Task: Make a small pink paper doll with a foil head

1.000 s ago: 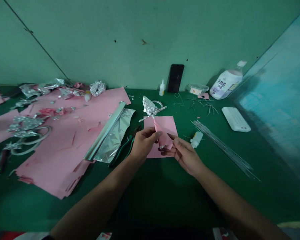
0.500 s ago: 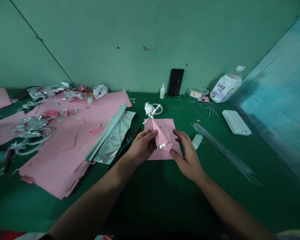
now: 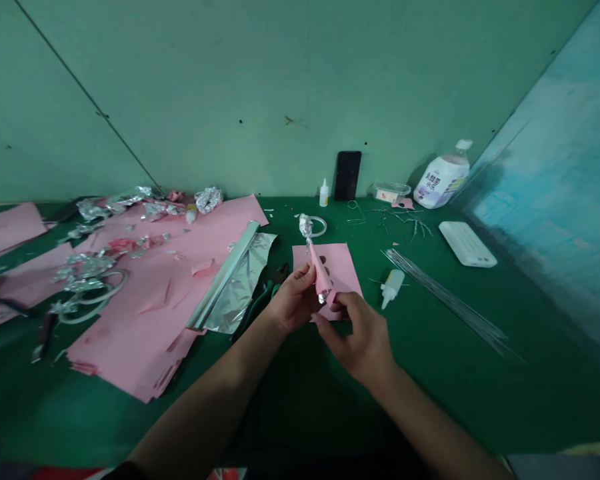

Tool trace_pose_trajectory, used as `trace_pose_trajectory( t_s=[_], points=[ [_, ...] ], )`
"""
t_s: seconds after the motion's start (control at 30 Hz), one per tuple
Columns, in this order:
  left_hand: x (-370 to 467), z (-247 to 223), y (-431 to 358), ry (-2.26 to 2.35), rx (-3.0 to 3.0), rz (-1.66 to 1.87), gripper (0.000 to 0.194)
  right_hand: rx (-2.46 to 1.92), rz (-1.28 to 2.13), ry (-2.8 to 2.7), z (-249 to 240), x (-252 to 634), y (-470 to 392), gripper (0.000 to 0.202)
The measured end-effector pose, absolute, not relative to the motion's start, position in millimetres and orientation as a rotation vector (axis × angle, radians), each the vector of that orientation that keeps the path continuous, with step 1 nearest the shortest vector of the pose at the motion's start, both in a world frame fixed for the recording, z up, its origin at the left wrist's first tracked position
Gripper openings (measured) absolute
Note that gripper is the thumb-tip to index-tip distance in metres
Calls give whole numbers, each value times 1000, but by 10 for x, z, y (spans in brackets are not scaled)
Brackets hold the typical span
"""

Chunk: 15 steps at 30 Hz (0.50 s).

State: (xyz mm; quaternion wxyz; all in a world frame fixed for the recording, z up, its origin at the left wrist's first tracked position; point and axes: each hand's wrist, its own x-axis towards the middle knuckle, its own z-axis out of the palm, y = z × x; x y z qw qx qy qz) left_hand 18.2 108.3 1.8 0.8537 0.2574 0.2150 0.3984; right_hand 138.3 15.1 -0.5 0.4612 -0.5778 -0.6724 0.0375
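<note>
My left hand (image 3: 296,300) is closed around a narrow roll of pink paper (image 3: 322,275) wrapped over crumpled foil. Silver foil shows at the roll's lower end. Beyond its upper tip sits a foil-wrapped piece (image 3: 305,225) with a pale ring (image 3: 320,227); whether it is joined to the roll I cannot tell. My right hand (image 3: 357,333) has its curled fingers on the paper's lower right edge, the thumb a little apart below. Beneath the roll, a flat pink sheet (image 3: 347,267) lies on the green table (image 3: 300,400).
Left are stacked pink sheets (image 3: 135,333), a foil roll (image 3: 225,277) and foil scraps (image 3: 90,265). At right lie a glue bottle (image 3: 393,287), thin wires (image 3: 440,293) and a white box (image 3: 467,243). A phone (image 3: 348,175), small bottle (image 3: 324,193) and large bottle (image 3: 443,179) stand by the wall.
The pink paper has gone from a wide, loose wrap to a narrower roll. My right hand has moved left onto its lower edge. The view has shifted slightly.
</note>
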Motion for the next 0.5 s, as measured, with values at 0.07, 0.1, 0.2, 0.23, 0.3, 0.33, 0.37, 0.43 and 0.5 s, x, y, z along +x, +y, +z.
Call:
trace_pose_trajectory(
  t_s=[0.07, 0.1, 0.2, 0.23, 0.3, 0.33, 0.37, 0.43, 0.5],
  points=[
    [227, -25, 1081, 508, 568, 875, 32, -1525, 198, -1544, -60, 1341, 166, 16],
    [244, -40, 1080, 525, 579, 894, 32, -1558, 230, -1489, -86, 1350, 173, 16],
    [279, -56, 1078, 555, 643, 919, 32, -1575, 364, -1365, -150, 1430, 188, 21],
    [284, -55, 1077, 562, 676, 926, 32, -1561, 448, -1329, -165, 1455, 192, 24],
    [290, -51, 1078, 571, 746, 956, 33, -1511, 662, -1256, -188, 1483, 205, 28],
    [289, -51, 1079, 574, 782, 973, 34, -1479, 765, -1220, -197, 1487, 213, 30],
    [286, -51, 1081, 580, 815, 984, 35, -1450, 847, -1185, -203, 1486, 222, 32],
    [273, -53, 1088, 596, 868, 986, 38, -1423, 934, -1125, -211, 1479, 240, 36],
    [254, -53, 1099, 603, 909, 954, 42, -1414, 966, -1083, -215, 1472, 254, 38]
  ],
)
